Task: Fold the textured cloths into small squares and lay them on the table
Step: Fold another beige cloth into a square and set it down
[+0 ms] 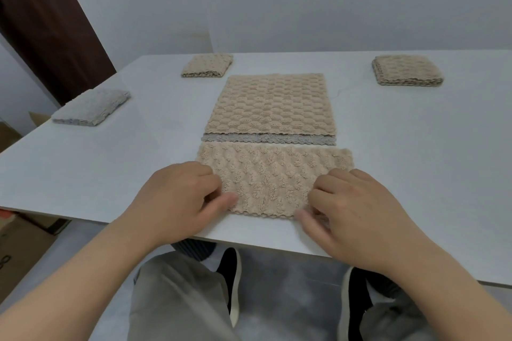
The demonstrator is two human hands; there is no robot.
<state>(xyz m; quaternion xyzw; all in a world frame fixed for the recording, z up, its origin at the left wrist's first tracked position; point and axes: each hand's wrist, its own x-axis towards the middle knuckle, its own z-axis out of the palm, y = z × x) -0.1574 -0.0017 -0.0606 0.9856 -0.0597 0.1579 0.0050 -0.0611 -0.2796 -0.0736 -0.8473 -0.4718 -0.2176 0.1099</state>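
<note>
A beige textured cloth (270, 104) lies spread in the middle of the white table (415, 163), with a grey strip of its underside showing across it. Its near part (273, 177) is folded over toward me. My left hand (180, 196) pinches the near left corner of that fold. At the near right corner, my right hand (352, 207) pinches the cloth's edge. Three folded squares rest on the table: a beige one (207, 65) at the back left, another beige one (407, 70) at the back right, and a grey-white one (91, 106) at the left edge.
The table's near edge runs just below my hands, with my legs and shoes beneath it. Cardboard boxes (19, 241) sit on the floor to the left. A dark door (47, 22) stands at the far left, a pale wall behind the table.
</note>
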